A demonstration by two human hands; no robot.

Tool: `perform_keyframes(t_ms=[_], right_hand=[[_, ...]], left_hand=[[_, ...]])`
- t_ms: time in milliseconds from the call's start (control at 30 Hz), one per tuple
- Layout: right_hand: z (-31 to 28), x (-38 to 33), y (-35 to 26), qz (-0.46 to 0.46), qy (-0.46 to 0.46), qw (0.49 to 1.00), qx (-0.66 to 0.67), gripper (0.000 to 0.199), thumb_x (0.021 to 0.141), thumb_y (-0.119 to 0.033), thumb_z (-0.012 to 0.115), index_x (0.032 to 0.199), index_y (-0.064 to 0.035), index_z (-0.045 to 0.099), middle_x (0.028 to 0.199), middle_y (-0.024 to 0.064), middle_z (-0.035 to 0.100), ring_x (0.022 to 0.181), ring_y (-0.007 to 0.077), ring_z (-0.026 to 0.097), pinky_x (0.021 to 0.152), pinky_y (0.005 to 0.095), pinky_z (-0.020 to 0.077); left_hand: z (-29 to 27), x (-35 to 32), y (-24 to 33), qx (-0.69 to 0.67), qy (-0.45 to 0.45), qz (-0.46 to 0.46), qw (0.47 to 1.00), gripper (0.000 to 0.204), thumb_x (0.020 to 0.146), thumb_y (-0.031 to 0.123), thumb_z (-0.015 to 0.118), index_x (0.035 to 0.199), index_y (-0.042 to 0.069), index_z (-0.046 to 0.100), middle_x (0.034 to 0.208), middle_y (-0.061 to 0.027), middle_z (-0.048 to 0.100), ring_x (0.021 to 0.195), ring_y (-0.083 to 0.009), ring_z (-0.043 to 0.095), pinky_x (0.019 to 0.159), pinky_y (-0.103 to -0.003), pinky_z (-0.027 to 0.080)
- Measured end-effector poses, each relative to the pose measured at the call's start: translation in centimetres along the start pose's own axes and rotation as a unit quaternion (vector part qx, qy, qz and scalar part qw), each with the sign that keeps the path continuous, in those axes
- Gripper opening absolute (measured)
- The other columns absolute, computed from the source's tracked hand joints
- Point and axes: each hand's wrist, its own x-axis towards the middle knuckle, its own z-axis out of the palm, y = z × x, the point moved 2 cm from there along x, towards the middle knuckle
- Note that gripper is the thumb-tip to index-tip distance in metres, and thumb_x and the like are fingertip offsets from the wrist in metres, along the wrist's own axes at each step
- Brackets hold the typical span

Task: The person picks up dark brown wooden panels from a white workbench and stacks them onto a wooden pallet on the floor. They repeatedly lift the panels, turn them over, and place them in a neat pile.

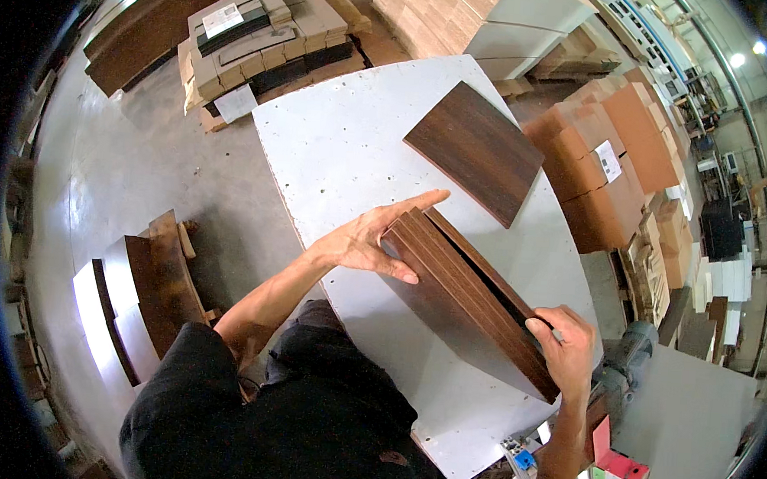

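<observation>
we find the stack of brown boards (pixel 463 300) on the pale worktable (pixel 336 142), set on edge at a slant in front of the person, narrow edges up and one broad face toward the body. a dark gap runs between the rear board (pixel 486 269) and the others, widest about mid-length.

left hand (pixel 368 240) at the far left end: thumb laid over the near side, index finger stretched well away from it past the end; remaining fingers out of our sight. right hand (pixel 562 344) near the other end: fingers curled, thumb bent in at the gap, seemingly pinching the rear board.

handling, our judgement: stiff, flat panels, manageable singly, weighty as a bundle. faces look smooth and likely slide on each other; corners and finished edges could chip. we would hold at both ends, thumbs on one face and fingers on the opposite one, squeezing across the thickness so no board fans out.

a loose brown panel (pixel 479 149) lies flat beyond, apart from the stack.

hard to make out: the exact board count; the stack's rear face; whether the whole lower edge bears on the table; the right fingertips, tucked from view. the black sleeve crops the right forearm low in frame.
</observation>
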Motion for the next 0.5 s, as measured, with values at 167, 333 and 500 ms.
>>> perform_keyframes(t_ms=[167,333,500], right_hand=[[-0.5,-1.0,1.1,0.013,0.022,0.995,0.094,0.018,0.09,-0.017,0.069,0.095,-0.0001,0.071,0.082,0.0111,0.07,0.074,0.019,0.066,0.068,0.0308,0.0505],[-5.1,-9.5,12.1,0.172,0.145,0.974,0.002,0.023,0.091,-0.021,0.068,0.098,0.0012,0.071,0.084,0.011,0.07,0.077,0.0163,0.065,0.072,0.03,0.051],[-11.8,-23.2,25.9,0.345,0.257,0.901,-0.063,0.028,0.091,-0.025,0.068,0.102,-0.0004,0.071,0.089,0.0125,0.071,0.079,0.0167,0.066,0.074,0.0313,0.0513]], left_hand=[[-0.3,0.4,-0.6,-0.01,-0.006,-0.108,0.994,0.103,0.054,0.033,0.097,0.141,0.011,0.047,0.136,-0.0142,0.056,0.129,-0.0313,0.05,0.109,-0.053,0.041],[-0.5,-1.2,-2.1,0.026,0.024,-0.097,0.995,0.083,0.052,0.017,0.098,0.122,0.002,0.058,0.115,-0.0121,0.066,0.108,-0.0258,0.063,0.097,-0.046,0.052],[1.1,0.4,-0.5,-0.008,0.006,-0.013,1.0,0.075,0.051,0.024,0.095,0.114,0.013,0.057,0.108,-0.0074,0.063,0.111,-0.0248,0.06,0.102,-0.051,0.049]])
